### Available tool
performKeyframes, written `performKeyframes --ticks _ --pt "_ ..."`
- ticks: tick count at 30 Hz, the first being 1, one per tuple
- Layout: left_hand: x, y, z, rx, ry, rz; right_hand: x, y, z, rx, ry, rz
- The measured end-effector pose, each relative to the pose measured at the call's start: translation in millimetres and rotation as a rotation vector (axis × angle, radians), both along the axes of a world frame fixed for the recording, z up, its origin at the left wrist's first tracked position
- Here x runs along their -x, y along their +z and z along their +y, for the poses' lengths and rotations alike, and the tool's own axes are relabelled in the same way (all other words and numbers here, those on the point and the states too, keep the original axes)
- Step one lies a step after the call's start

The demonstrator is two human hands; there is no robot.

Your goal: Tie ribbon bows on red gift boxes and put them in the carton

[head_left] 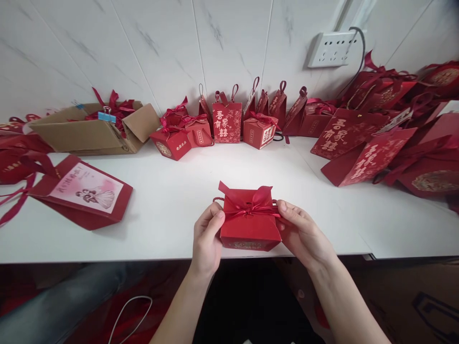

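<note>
A small red gift box (249, 229) with a red ribbon bow on top sits at the near edge of the white table (179, 200). My left hand (207, 239) grips its left side, thumb and fingers pinching at the ribbon. On the box's right side, my right hand (303, 231) is closed on the ribbon end. Both hands hold the box between them.
Several red gift boxes and bags (226, 122) line the back wall. A pile of red bags (376, 143) fills the right side. A flat red bag with a pink picture (84, 191) lies at left, behind it a cardboard box (89, 129). A wall socket (332, 48) hangs above.
</note>
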State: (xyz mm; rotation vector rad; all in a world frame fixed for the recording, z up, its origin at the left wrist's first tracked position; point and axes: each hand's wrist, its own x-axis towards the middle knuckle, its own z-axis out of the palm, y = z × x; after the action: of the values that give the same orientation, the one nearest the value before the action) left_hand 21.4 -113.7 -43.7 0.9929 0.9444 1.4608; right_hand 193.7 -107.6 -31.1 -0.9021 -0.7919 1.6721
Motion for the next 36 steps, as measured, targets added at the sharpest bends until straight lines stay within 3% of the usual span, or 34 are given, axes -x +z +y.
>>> performKeyframes --ticks 8,13,17,19,22,24,26,29,31,33,36 --pt "-12 -3.5 -4 -0.075 0.129 -0.036 2 1.3 0 0.062 -0.012 0.046" --pt "-19 -8.9 -4 -0.095 0.258 -0.031 7 1.6 -2 0.105 -0.114 0.068" --pt "-18 -15.0 -1 -0.095 0.316 -0.027 5 -2.3 6 0.000 -0.149 0.059" --pt "-12 -17.0 -1 -0.178 0.307 0.023 4 -7.8 14 -0.068 -0.221 -0.031" --pt "2 -15.1 3 -0.198 0.170 0.179 4 -16.7 20 -0.168 -0.264 -0.246" --pt "13 -9.1 12 -0.131 0.083 0.287 4 -18.8 13 -0.228 -0.228 -0.343" --pt "24 0.1 24 -0.076 0.098 0.390 0 -16.3 -5 -0.262 -0.223 -0.446" --pt "37 15.5 40 -0.048 0.299 0.524 -13 -8.2 -39 -0.227 -0.060 -0.563" --pt "42 23.4 41 -0.059 0.415 0.490 -24 -4.2 -54 -0.174 0.024 -0.555" --pt "45 27.9 33 -0.072 0.442 0.404 -34 -2.4 -55 -0.162 -0.110 -0.584" --pt "41 29.2 14 -0.072 0.341 0.414 -40 -1.2 -41 -0.292 -0.353 -0.710"
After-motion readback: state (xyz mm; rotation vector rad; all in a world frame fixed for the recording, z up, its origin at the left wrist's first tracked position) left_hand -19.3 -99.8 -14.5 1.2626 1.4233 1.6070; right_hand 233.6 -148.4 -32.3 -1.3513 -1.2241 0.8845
